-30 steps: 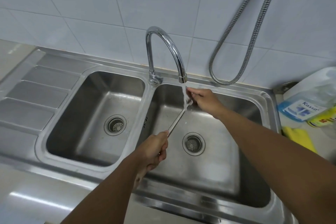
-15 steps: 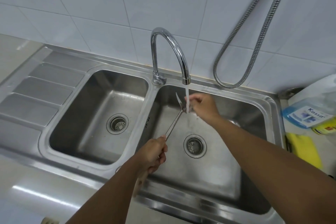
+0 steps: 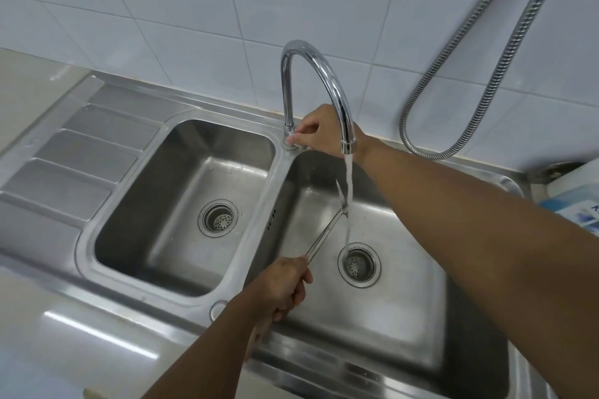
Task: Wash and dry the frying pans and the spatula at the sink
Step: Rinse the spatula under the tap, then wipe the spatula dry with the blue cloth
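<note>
**Spatula rinse, right basin**

The spatula (image 3: 324,236) is gripped by its handle in the left hand (image 3: 285,282), with the blade at the running water over the right basin of the sink (image 3: 259,220). The base of the tap (image 3: 311,65) is pinched by the right hand (image 3: 319,133). Rinsing is judged nearly done. Drying remains, and no pans are seen. The label on the bottle (image 3: 580,207), far right, is cut off and unreadable.

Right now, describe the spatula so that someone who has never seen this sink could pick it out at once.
In the double steel sink, look into the right bowl, under the running faucet. A thin metal spatula slants up from the left hand, which grips its handle, to the water stream. It is the only utensil in view, far thinner than the curved faucet beside it.
</note>
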